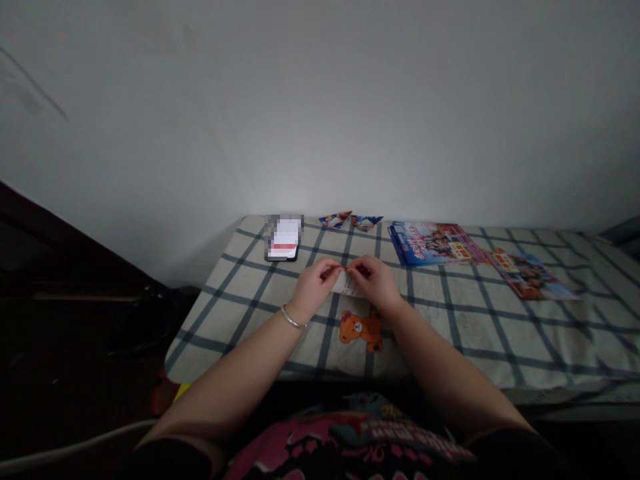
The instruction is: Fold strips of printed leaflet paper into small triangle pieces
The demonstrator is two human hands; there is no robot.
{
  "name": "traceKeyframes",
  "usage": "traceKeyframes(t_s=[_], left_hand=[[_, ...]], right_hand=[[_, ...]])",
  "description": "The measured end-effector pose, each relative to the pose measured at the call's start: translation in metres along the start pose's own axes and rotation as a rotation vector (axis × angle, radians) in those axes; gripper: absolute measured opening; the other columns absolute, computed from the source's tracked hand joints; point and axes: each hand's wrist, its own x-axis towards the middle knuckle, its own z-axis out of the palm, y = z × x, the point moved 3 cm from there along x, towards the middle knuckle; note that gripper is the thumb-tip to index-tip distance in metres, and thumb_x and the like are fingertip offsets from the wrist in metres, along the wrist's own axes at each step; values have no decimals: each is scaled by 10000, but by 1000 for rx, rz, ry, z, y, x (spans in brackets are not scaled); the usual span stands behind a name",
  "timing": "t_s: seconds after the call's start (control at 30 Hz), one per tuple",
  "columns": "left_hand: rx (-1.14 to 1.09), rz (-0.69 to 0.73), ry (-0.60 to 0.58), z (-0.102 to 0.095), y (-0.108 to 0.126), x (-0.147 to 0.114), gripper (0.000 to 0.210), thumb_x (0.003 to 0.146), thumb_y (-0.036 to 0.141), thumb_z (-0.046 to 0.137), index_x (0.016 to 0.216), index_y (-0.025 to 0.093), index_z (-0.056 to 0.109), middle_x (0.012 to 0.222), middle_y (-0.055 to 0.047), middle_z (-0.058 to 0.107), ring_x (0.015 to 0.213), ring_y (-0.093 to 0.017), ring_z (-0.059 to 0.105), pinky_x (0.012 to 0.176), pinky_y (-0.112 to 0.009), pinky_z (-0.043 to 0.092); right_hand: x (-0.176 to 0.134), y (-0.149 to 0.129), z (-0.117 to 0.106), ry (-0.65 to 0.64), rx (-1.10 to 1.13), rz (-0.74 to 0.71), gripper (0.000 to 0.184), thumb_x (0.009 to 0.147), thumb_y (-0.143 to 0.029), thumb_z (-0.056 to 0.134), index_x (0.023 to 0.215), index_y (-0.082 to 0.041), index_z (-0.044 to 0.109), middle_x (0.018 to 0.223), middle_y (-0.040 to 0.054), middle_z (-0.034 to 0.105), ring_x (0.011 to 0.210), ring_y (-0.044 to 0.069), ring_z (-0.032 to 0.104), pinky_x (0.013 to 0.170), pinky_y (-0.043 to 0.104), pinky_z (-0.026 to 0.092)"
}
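Fingertips close together and pinched narrow, a left hand (314,287) and a right hand (375,283) hold a small paper (346,287) at the centre of the frame, its red edge between them and a pale printed face hanging below. From where I stand, the likeliest mishap is a tear or a crooked crease, should the two hands pull unevenly on so slight a piece; a soft, wrinkled cloth (310,340) would give poor backing for pressing it flat.

Just below the paper, an orange bear (361,330) decorates the checked cloth. Above, near the wall, sit two folded papers, one (336,220) beside the other (367,221); being light, they could be knocked by a careless knuckle. Left of them lies a phone (285,240), its screen blurred past reading.

Right of centre, a stack of leaflets (433,243) carries large white characters and a yellow block, and a single leaflet (535,275) lies alongside; I can make out no words or brand on either. At bottom centre, the shirt (350,447) bears curved lettering, too dim to read with certainty.
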Motion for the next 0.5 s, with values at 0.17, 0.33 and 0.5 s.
traceKeyframes(t_s=[0.17,0.33,0.5], left_hand=[[76,20,4,1,-1,-2,110,898,265,538,914,206,629,874,-13,712,805,-148,680,744,-261,528],[147,29,-15,0,1,-3,138,921,279,505,929,206,622,890,-18,714,824,-150,682,727,-257,525],[208,45,-35,1,0,-4,147,928,271,488,960,208,617,918,-27,709,854,-157,675,743,-265,520]], right_hand=[[0,4,1,0,3,18,67,837,-217,594,804,-210,651,775,17,638,725,153,580,661,259,432],[0,5,2,-1,-13,22,57,829,-203,604,803,-208,654,768,15,638,724,151,581,672,257,440],[1,3,2,-5,-27,28,61,831,-213,601,803,-211,655,775,18,640,737,156,585,684,264,447]])
